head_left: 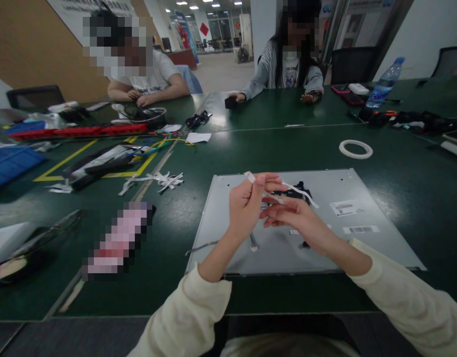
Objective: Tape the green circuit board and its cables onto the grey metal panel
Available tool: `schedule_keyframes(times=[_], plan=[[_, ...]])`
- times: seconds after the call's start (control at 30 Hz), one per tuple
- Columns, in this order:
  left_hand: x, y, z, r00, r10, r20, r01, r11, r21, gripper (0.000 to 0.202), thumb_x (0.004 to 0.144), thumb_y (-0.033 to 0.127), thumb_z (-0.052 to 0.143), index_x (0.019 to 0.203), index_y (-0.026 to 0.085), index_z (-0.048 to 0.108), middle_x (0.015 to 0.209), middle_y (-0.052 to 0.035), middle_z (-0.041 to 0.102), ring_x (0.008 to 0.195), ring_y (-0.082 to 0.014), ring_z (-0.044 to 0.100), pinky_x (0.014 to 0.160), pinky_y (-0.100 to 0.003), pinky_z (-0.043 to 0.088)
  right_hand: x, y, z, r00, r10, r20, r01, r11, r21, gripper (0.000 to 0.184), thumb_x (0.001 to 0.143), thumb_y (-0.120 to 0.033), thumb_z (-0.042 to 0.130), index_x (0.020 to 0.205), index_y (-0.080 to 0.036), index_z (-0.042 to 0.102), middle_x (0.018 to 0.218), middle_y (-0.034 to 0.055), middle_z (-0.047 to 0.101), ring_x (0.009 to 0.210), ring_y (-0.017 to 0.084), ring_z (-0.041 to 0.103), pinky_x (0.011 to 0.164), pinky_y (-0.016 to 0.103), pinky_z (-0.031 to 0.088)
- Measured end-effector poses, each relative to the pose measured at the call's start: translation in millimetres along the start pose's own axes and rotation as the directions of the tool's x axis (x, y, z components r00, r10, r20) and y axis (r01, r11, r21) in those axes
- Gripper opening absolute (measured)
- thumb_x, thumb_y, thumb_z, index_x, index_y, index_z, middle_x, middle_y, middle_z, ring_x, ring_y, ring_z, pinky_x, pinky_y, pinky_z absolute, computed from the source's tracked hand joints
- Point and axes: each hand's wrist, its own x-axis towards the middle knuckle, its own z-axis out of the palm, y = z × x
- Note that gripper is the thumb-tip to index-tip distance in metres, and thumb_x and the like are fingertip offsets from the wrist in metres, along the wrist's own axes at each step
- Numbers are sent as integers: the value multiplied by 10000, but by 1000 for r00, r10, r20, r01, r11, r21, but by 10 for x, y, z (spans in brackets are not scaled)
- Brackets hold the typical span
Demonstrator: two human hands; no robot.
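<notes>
My left hand (246, 203) is raised over a flat grey metal panel (228, 218), with thumb and fingers closed on a white tape strip (249, 176). A longer white strip end (304, 194) curls out to the right beyond its fingertips. Close beside it, my right hand (297, 215) has its fingers bent together around a pale part of the strip; their exact grip is partly hidden. Below the hands, the panel carries a dark part (302, 189), a short cable with a connector (254, 243) and white labels (360, 229).
A white tape roll (342, 148) lies beyond the panel. Loose white strips (168, 181) and a phone (120, 238) are to the left. Farther off are a blue basket (14, 163), red strips (79, 131) and a water bottle (384, 84). Two people sit opposite.
</notes>
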Motion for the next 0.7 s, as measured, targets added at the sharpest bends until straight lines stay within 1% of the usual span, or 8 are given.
schedule_keyframes(times=[0.13, 0.23, 0.33, 0.43, 0.5, 0.57, 0.63, 0.7], plan=[[-9, 0, 15, 1000, -3, -4, 4, 999, 48, 399, 942, 421, 395, 927, 170, 705, 820, -53, 740, 807, -166, 694, 747, -287, 546, 14, 16, -3, 1000, 2, -5, -2, 1000, 22, 365, 740, -238, 635, 1103, -199, 615, 965, 64, 680, 745, 137, 645, 802, 346, 496], [-7, -14, 15, 1000, 7, -16, -6, 998, 65, 400, 939, 424, 403, 898, 178, 715, 823, -51, 739, 824, -167, 692, 788, -295, 537, 24, 17, -3, 999, -32, -15, 33, 999, 35, 428, 717, -205, 641, 1139, -217, 573, 1080, 67, 642, 808, 141, 644, 821, 345, 495], [13, -41, -2, 999, 14, -35, -12, 998, 66, 399, 934, 437, 411, 896, 183, 716, 841, -55, 739, 861, -177, 688, 805, -306, 534, 56, 11, -51, 991, -95, -97, 98, 995, 31, 532, 676, -172, 661, 1186, -241, 525, 1220, 74, 563, 953, 169, 620, 865, 351, 481], [39, -67, -17, 998, -2, -58, 3, 1000, 25, 416, 927, 464, 412, 913, 175, 711, 842, -60, 740, 882, -193, 685, 819, -323, 530, 102, 16, -129, 976, -116, -184, 123, 992, 24, 615, 656, -153, 672, 1235, -245, 487, 1264, 78, 527, 1062, 186, 576, 933, 366, 447], [42, -77, -15, 999, -12, -53, 13, 1000, 1, 402, 918, 463, 437, 885, 174, 715, 836, -59, 742, 898, -197, 682, 850, -330, 518, 122, 30, -154, 982, -124, -145, 124, 992, -9, 549, 660, -155, 676, 1185, -225, 531, 1214, 75, 564, 1084, 185, 564, 963, 363, 425], [28, -78, -2, 999, -42, -27, 41, 999, -9, 390, 910, 457, 459, 860, 172, 719, 844, -62, 743, 886, -199, 684, 825, -321, 525, 122, 51, -137, 988, -146, -46, 145, 989, -28, 435, 685, -180, 673, 1110, -208, 580, 1124, 63, 615, 1068, 178, 575, 958, 352, 426], [2, -67, 15, 995, -97, 25, 97, 995, -15, 394, 910, 460, 454, 897, 168, 718, 854, -69, 743, 809, -193, 696, 705, -291, 546, 102, 71, -86, 983, -178, 36, 179, 984, -9, 312, 733, -239, 659, 1037, -192, 605, 1041, 51, 647, 1000, 165, 607, 903, 333, 458], [-22, -52, 28, 985, -147, 86, 148, 989, -12, 408, 919, 464, 429, 969, 168, 706, 856, -70, 743, 711, -176, 698, 579, -258, 537, 71, 90, -34, 981, -174, 80, 176, 984, -26, 207, 803, -321, 610, 939, -166, 613, 918, 44, 674, 864, 145, 644, 799, 295, 493]])
